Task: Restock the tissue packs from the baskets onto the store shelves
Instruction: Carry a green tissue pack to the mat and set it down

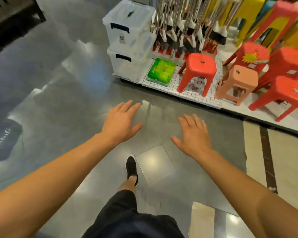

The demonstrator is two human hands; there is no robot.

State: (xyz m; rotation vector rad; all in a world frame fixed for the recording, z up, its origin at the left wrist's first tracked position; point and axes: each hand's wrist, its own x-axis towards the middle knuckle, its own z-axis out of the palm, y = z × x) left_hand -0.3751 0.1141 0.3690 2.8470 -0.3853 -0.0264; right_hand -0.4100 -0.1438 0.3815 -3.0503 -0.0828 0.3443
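Two empty hands, walking toward the low display shelf (193, 93).
Left hand (121, 120) and right hand (193, 134): fingers apart, holding nothing. Green tissue pack (161, 70) lies on shelf between storage boxes (127, 48) and red stool (197, 71). No basket visible; find it first.

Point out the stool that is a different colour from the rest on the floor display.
The pale peach stool, standing between the red stools: every other low stool there is bright red.
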